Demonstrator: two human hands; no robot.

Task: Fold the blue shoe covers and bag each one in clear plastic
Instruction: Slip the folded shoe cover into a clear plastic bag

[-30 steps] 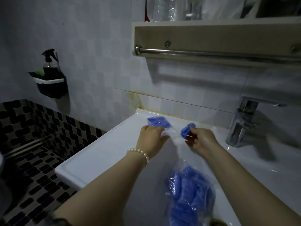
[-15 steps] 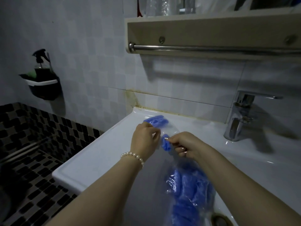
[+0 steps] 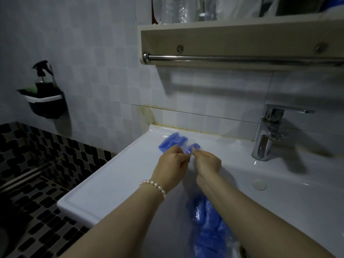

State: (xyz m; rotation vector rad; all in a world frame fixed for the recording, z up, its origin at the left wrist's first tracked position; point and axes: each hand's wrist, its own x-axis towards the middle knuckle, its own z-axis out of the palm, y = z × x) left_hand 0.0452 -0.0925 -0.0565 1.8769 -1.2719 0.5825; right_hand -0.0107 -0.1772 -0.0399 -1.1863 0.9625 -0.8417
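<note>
Left hand point(image 3: 172, 161) and right hand point(image 3: 206, 162) now together, pinching small folded blue shoe cover point(image 3: 192, 147) into clear plastic bag point(image 3: 187, 150), beside chrome faucet point(image 3: 268, 133); bagging nearly done

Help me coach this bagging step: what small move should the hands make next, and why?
Probably push the folded shoe cover fully into the small clear bag. The left hand and right hand meet over the sink ledge, both pinching plastic around that blue piece, which looks only partly in. A bagged cover already lies behind; the bulk pack waits in the basin.
</note>
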